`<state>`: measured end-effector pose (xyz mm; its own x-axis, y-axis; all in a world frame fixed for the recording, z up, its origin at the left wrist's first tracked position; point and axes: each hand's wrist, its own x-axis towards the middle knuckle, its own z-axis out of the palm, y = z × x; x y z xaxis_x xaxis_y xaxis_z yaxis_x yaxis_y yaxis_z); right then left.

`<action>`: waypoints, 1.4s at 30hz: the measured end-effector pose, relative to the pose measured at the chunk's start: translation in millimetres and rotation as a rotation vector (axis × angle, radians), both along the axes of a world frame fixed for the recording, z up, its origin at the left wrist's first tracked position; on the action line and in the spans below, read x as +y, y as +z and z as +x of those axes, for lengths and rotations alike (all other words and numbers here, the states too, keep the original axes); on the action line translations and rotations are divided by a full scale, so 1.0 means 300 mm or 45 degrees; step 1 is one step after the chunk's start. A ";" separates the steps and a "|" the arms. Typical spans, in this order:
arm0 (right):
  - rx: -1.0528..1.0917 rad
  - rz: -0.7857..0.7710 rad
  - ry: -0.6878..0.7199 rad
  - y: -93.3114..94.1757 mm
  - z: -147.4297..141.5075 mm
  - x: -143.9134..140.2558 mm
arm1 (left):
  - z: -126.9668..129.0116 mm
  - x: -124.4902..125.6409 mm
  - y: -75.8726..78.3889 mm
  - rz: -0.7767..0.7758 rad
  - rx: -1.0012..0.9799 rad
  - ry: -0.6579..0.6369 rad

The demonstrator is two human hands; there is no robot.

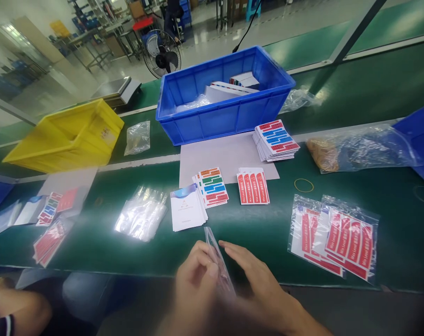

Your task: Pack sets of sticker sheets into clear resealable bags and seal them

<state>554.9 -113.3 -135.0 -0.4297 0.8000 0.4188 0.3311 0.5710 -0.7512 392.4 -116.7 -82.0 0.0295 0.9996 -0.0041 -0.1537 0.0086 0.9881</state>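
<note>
At the table's front edge my left hand (197, 273) pinches a clear plastic bag (222, 263), seen nearly edge-on. Beside the bag's other face is my right hand (259, 275), fingers stretched out; whether its palm touches the bag I cannot tell. Just beyond my hands lies a stack of white booklets (187, 210). Touching it is a fan of multicoloured sticker sheets (213, 187). To their right sits a pile of red label sheets (253, 187). A stack of clear bags (142, 212) lies to the left. Filled bags with red labels (350, 240) overlap at the right.
Behind the stacks stands a blue bin (225, 114) with boxes and plastic inside. A yellow bin (68, 140) is at the back left. Red-and-blue sticker sheets (276, 139) and a bulky plastic bag (362, 149) lie to the right. Another person's arm (19, 303) shows at lower left.
</note>
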 end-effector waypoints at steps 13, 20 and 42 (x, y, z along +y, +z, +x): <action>0.488 -0.430 -0.127 0.019 0.050 0.015 | -0.057 0.074 -0.017 0.315 0.665 -0.315; 0.445 -0.302 -0.039 0.017 0.056 0.033 | -0.048 0.079 -0.016 0.388 0.684 -0.331; 0.312 -0.215 0.029 -0.008 0.077 0.083 | -0.082 0.102 -0.066 0.339 0.628 -0.360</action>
